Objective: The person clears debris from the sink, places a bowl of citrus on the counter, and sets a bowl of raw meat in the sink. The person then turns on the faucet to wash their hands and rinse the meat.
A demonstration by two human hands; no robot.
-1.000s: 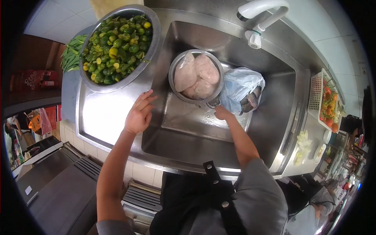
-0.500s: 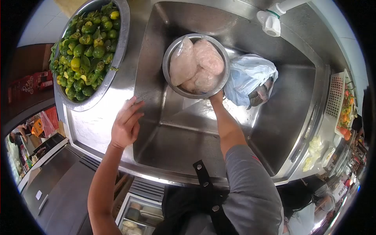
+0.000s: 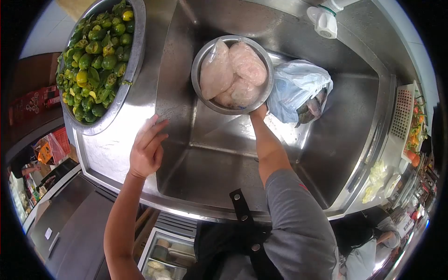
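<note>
My left hand (image 3: 147, 148) hovers beside the sink's left rim with its fingers stretched out, holding nothing. My right hand (image 3: 259, 111) reaches under the near rim of a round metal bowl (image 3: 198, 88) and supports it; the bowl hides its fingers. Several clear plastic bags of pale pink raw meat (image 3: 248, 65) fill the bowl. To the right of that hand, a pale blue plastic bag (image 3: 294, 84) sits in the sink, with something dark, grey and pinkish (image 3: 312, 108), perhaps fish, showing at its opening.
The steel sink (image 3: 210, 172) surrounds the bowl. At the upper left, a metal basin (image 3: 135, 60) heaped with green calamansi-like citrus (image 3: 95, 65) stands on the counter. A white tap (image 3: 325, 23) is at the back. A white basket (image 3: 400, 112) of red and green peppers stands right.
The view has shifted slightly. The bowl appears a touch larger and higher in the frame, with my right hand still under it. My left hand keeps nearly the same pose.
</note>
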